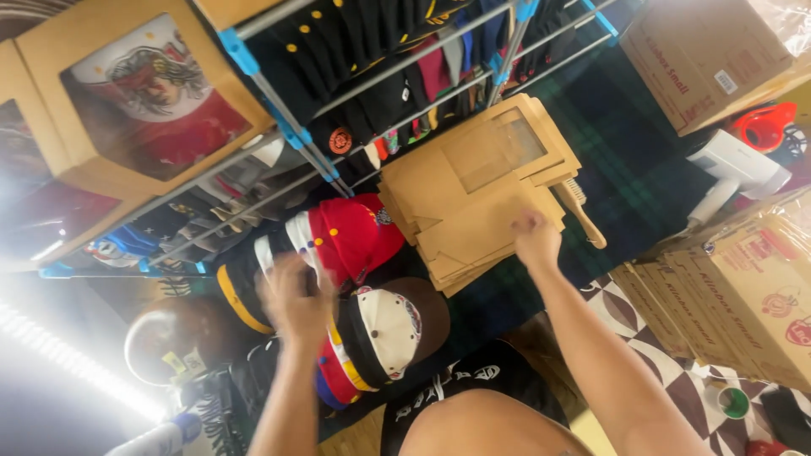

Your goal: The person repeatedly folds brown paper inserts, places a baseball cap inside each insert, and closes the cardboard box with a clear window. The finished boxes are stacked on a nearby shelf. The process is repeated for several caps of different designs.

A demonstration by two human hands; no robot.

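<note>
Two bare hands work over a dark plaid cloth (pixel 642 169) on the floor, w/ a metal rack (pixel 287 127) beside it. Brown cartons (pixel 743 287) at right. Right hand (pixel 536 238), closed, rests on flat tan window boxes (pixel 473 203). Left hand (pixel 291 295), blurred, fingers curled on stacked caps (pixel 372 338); grip unclear.

Both forearms were bare, with no sleeve, watch or bracelet on either one. The left hand (pixel 291 300) came out blurred, so any ring on it could not be told; the right hand (pixel 536 240) showed none. Lower down the person wore a black garment (shorts, by the look) printed with white lettering along its edge
</note>
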